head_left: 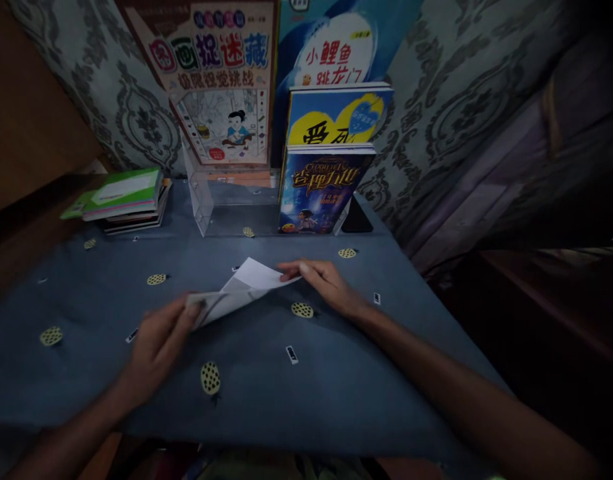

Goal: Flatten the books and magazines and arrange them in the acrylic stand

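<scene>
A folded sheet of white paper is held between my two hands above the blue tablecloth. One flap of it points up and away from me, and the long near edge runs from hand to hand. My left hand pinches the left corner between thumb and fingers. At the right corner, my right hand grips the paper with the thumb on top. The underside of the sheet is mostly hidden.
Behind the paper, a clear acrylic stand bears upright books, among them a dark blue book. A stack of books lies at the left. A black flat object rests right of the stand. Patterned wallpaper backs the table.
</scene>
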